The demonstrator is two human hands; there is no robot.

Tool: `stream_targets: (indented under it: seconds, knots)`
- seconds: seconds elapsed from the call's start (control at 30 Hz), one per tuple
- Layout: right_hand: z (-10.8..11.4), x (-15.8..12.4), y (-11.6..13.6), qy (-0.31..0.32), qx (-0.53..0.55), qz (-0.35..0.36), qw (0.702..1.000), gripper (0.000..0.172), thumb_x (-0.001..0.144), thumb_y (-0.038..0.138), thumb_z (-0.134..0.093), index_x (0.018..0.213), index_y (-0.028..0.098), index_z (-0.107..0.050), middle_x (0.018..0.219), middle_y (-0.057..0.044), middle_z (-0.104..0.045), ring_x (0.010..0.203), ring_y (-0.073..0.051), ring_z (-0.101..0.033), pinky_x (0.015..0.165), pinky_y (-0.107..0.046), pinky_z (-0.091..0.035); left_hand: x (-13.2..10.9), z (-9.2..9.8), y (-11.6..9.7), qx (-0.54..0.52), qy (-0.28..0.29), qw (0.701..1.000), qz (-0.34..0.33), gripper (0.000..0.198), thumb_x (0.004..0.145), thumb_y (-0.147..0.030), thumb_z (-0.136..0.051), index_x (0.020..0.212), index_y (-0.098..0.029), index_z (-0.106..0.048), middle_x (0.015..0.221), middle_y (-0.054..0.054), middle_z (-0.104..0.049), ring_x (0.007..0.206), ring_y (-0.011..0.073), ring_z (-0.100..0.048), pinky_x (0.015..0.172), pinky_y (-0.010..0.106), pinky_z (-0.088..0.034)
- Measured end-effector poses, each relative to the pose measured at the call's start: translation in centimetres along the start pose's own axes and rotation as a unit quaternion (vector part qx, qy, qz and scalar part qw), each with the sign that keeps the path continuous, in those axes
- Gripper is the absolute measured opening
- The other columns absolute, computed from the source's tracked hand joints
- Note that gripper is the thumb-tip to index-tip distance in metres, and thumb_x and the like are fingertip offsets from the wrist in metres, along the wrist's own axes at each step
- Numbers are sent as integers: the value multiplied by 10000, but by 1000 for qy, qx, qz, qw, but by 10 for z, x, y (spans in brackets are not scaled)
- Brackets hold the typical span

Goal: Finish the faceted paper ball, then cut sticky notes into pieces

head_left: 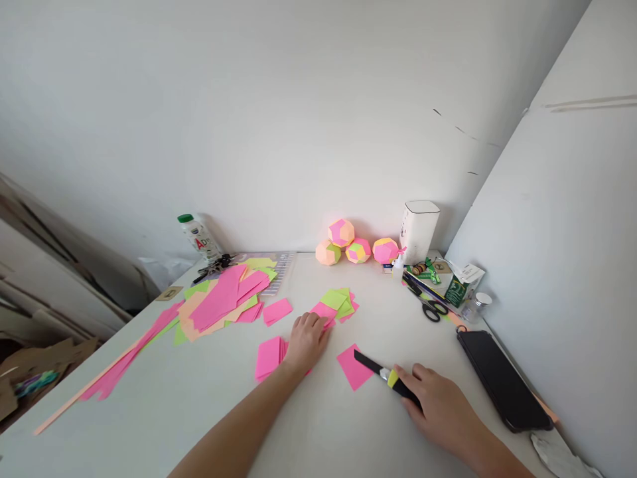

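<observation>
- Gripping the cutter (393,380), the right hand (440,403) holds its blade tip over the pink square (348,368).
- Left hand (305,340) rests on pink sheets (324,311); cannot tell if it pinches any.
- 4 paper balls (341,234) line the wall (298,133); scissors (428,303) and black device (502,378) crowd the right edge.
- Tabletop (164,405) runs left of the left forearm (243,418) to its edge, below the scrap pile (221,302).

green-capped bottle (200,240): back left corner of worktop (149,418) | white canister (419,232): back right corner | black phone (503,380): right edge | scissors (426,305): near right edge
</observation>
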State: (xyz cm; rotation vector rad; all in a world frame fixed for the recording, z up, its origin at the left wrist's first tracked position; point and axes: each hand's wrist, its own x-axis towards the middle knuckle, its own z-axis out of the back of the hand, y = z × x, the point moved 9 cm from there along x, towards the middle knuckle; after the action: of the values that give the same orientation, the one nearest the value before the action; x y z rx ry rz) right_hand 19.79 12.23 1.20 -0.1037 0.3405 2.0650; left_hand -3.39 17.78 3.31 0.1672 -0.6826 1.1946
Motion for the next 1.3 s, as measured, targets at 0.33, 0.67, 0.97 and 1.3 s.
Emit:
stream_targets:
  seconds: [0.33,0.67,0.97,1.3]
  knots:
    - [7,-5,-8,17,24,0,1000,513,870,203,-481,1382,221,-501,1033,-101,-631,911,-250,-624,733,-340,-481,-23,-28,-76,-248,209,939,-112,131,853,-135,-471,742,-184,-522,748,38,-547,696,159,-491,636,279,-436]
    - [14,-17,-38,106,121,-2,987,521,791,214,-534,1287,363,-585,1036,-52,-597,930,-246,-612,762,-317,-454,-22,-30,-72,-251,236,933,-100,111,801,-93,-489,748,-185,-521,817,30,-518,729,150,-483,668,272,-425]
    - [13,-17,-37,112,121,7,986,518,779,211,-535,1260,394,-598,988,-43,-583,888,-236,-610,716,-300,-446,-24,-31,-70,-250,245,932,-94,135,817,-106,-495,882,-183,-585,973,73,-557,842,174,-546,761,314,-482]
    - [17,-8,-40,61,105,-7,993,510,847,270,-488,1354,303,-537,1080,-83,-605,928,-254,-614,777,-339,-471,-25,-18,-80,-201,198,941,-186,276,879,-86,-380,978,-167,-624,911,96,-572,904,220,-540,835,384,-470]
